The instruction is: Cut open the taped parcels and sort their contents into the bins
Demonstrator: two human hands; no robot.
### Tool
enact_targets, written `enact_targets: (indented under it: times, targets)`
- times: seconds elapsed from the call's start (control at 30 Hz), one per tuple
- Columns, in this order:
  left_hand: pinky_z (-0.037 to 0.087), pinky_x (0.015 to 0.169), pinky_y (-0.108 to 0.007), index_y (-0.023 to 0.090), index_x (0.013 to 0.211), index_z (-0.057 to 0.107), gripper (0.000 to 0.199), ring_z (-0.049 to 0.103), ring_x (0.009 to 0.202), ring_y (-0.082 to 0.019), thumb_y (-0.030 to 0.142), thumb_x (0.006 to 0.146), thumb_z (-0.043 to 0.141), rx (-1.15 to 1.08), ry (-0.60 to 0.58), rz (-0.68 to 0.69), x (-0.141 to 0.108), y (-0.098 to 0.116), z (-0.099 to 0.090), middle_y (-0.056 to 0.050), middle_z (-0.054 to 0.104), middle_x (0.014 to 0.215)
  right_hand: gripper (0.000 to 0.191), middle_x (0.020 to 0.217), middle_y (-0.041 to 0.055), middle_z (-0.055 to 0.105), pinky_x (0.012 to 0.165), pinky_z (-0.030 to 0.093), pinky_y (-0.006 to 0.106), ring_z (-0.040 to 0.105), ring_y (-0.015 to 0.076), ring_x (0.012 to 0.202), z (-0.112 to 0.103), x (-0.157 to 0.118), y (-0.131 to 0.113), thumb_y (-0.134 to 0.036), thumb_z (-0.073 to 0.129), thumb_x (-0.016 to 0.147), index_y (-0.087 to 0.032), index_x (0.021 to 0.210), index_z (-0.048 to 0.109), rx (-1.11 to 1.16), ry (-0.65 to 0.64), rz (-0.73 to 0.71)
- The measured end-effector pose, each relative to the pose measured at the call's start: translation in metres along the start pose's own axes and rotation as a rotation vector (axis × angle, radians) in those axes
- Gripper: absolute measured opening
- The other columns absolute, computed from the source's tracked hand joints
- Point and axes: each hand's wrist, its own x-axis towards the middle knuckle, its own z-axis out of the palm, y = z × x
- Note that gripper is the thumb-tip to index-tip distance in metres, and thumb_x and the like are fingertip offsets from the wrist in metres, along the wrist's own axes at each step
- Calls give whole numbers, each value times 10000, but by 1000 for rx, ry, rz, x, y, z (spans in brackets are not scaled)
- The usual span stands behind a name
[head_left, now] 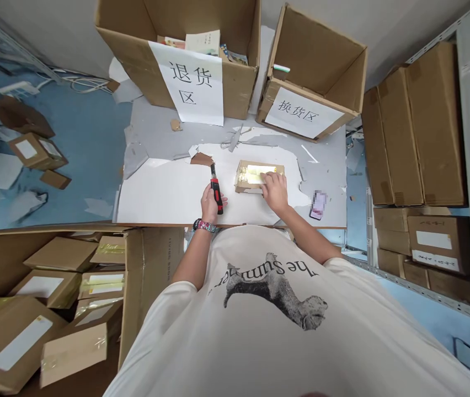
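A red and black box cutter (217, 197) is held in my left hand (209, 205), its blade end pointing away from me over the white tabletop. To the right of it, a small taped carton (242, 183) with a white and yellow label lies flat on the table (156, 201). My right hand (275, 191) rests on the carton's right part, with fingertips on the label; the fingers are bent and look to be touching the top rather than wrapped round it. A torn brown cardboard piece (202, 159) lies just beyond the cutter's tip.
Two open cartons with paper signs stand at the table's back, the left one (237, 82) holding booklets, the other (321, 60) to its right. A phone (318, 204) lies at the right. Parcels fill a large box (135, 275) at lower left; shelves with cartons (436, 127) stand right.
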Motion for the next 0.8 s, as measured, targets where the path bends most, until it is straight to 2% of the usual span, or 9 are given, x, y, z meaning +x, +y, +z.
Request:
enact_targets:
  times: [0.13,0.2,0.33,0.4,0.47,0.53,0.6,0.7,0.8]
  targets:
    - [630,671,-255,196,1688,660,783,736,717,-148,644,1049,729,2,5,58,12,5,-2,-39,748,939,613,1734,193,614,1428,315,662,486,430,1631,5,35,9,-324,356,1192,-223,1731,628,-3,11,-3]
    - [608,674,-236,189,1638,709,763,716,730,-130,631,1021,790,4,13,98,15,4,-2,-39,752,966,626,1797,179,571,1430,323,666,451,428,1680,14,50,9,-350,365,1207,-230,1783,578,-28,-11,-23]
    - [593,694,-241,177,1544,776,695,695,761,-124,598,994,837,32,49,134,18,-4,-4,-54,761,1036,659,1907,156,457,1427,248,807,335,474,1766,35,65,6,-435,474,1215,-273,1853,484,-126,-70,-36]
    - [609,733,-261,179,1506,802,642,694,784,-131,569,996,823,88,64,153,18,-7,-7,-69,775,1090,669,1916,149,451,1399,208,892,316,498,1773,42,68,6,-421,509,1205,-302,1863,472,-151,-75,-40]
    - [627,785,-293,188,1487,821,599,705,830,-152,537,1001,802,174,61,199,16,-8,-10,-91,791,1172,683,1910,150,464,1385,183,930,338,506,1764,46,70,7,-369,513,1196,-308,1873,458,-171,-76,-54]
    - [641,868,-336,200,1482,833,570,727,913,-188,504,1001,793,289,48,286,13,-4,-16,-110,801,1245,690,1906,154,474,1400,178,915,375,495,1752,47,71,9,-301,477,1192,-291,1882,448,-192,-82,-82]
    - [640,958,-376,210,1493,837,560,741,992,-224,482,1005,791,424,28,400,10,3,-23,-115,808,1264,683,1911,149,470,1436,189,853,404,466,1750,48,72,11,-265,420,1200,-267,1882,451,-208,-86,-118]
    - [625,1045,-410,221,1524,832,561,755,1061,-262,470,1024,778,626,-33,553,4,16,-34,-107,810,1235,654,1902,139,490,1466,226,764,448,429,1736,51,73,15,-285,356,1226,-246,1866,483,-202,-73,-155]
    - [612,1065,-400,233,1529,837,541,771,1122,-282,460,1042,771,807,-136,648,1,29,-42,-104,807,1241,625,1856,137,558,1456,285,723,512,414,1691,55,75,19,-304,355,1236,-244,1829,543,-168,-33,-152]
